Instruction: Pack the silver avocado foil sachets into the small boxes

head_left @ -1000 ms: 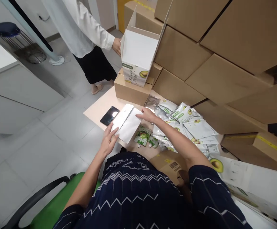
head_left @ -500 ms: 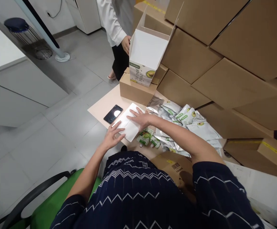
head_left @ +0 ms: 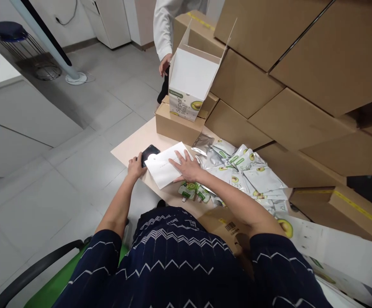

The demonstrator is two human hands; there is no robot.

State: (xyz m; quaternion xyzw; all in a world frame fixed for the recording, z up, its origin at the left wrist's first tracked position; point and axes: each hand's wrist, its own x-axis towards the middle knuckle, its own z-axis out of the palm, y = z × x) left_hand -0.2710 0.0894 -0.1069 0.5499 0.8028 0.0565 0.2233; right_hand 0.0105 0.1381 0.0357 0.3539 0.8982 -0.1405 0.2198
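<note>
A white sheet of paper [head_left: 163, 169] lies on the table, with faint lines of print across it. Spread flat over its right side is my right hand [head_left: 187, 167], fingers apart. My left hand [head_left: 136, 167] has its fingers closed round the left edge of a black phone [head_left: 149, 153], whose right part the paper overlaps. Two small green pouches with spouts [head_left: 187, 191] lie close below my right hand. To the right is a heap of silver-and-white packets [head_left: 237, 171] printed with avocados; my right forearm passes in front of part of it.
An open printed carton [head_left: 186, 102] stands on a brown box [head_left: 178, 128] at the table's back. A person in a white sleeve [head_left: 163, 34] stands behind it, one hand beside the carton. Stacked brown cartons [head_left: 263, 102] wall the right side. A green chair [head_left: 60, 273] is at lower left.
My left hand has moved left from the paper onto the phone. The paper has turned and now overlaps the phone. The other person has shifted right behind the carton.
</note>
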